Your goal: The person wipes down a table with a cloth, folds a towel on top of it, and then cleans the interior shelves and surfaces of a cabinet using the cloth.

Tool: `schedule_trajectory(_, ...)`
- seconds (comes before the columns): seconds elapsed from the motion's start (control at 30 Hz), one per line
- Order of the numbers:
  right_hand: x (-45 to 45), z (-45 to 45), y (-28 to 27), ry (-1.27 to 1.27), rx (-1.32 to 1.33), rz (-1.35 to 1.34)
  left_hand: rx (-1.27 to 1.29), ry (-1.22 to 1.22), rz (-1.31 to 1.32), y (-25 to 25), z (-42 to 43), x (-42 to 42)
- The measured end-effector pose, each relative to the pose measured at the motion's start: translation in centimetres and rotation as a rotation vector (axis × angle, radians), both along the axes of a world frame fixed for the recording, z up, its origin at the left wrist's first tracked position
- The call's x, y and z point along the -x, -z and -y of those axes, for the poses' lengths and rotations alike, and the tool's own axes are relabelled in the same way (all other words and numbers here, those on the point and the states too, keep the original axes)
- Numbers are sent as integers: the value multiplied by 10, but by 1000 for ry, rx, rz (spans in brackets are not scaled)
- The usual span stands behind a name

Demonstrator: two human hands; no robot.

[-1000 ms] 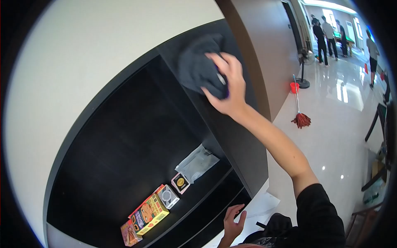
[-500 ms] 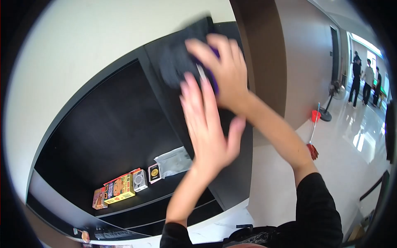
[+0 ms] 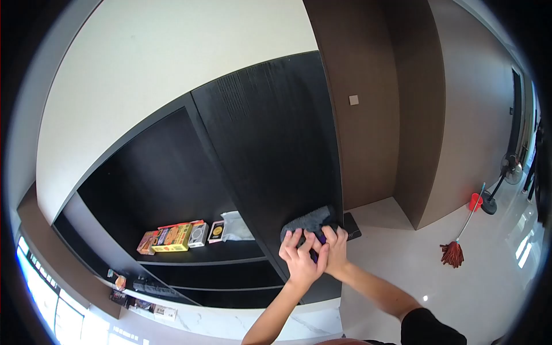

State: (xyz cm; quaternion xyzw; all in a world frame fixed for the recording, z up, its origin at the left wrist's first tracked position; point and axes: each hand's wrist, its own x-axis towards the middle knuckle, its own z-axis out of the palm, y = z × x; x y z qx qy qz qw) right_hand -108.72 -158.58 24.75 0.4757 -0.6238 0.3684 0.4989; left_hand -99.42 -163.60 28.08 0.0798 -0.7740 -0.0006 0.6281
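Note:
A dark grey, fluffy cleaning cloth (image 3: pixel 310 220) with some purple showing lies pressed against the lower part of a black cabinet side panel (image 3: pixel 270 144). My left hand (image 3: pixel 302 260) has its bent fingers on the cloth's lower left edge. Close beside it, my right hand (image 3: pixel 335 248) grips the cloth at the purple part, with the fingers of both hands nearly touching. The hands hide the cloth's lower side. Fine streaks (image 3: pixel 233 95) mark the upper part of the panel.
Left of the panel, an open shelf holds a yellow game box (image 3: pixel 173 237), other small boxes and a clear plastic bag (image 3: pixel 236 227). A red mop (image 3: pixel 452 253), a red bucket (image 3: pixel 475 202) and a standing fan (image 3: pixel 510 168) stand on the shiny floor at right.
Both hands and the cloth have moved from the top of the black panel down to its lower part. My left hand's outstretched fingers are now bent onto the cloth. The view has shifted too.

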Motion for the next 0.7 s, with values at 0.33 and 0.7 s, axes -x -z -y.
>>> schedule_trajectory(0.33, 7, 13, -295, -25, 231, -165, 226, 42, -413, -278, 21, 28)
schedule_trajectory(0.7, 32, -9, 191, -75, -288, 82, -401, -39, 224, 141, -37, -31)
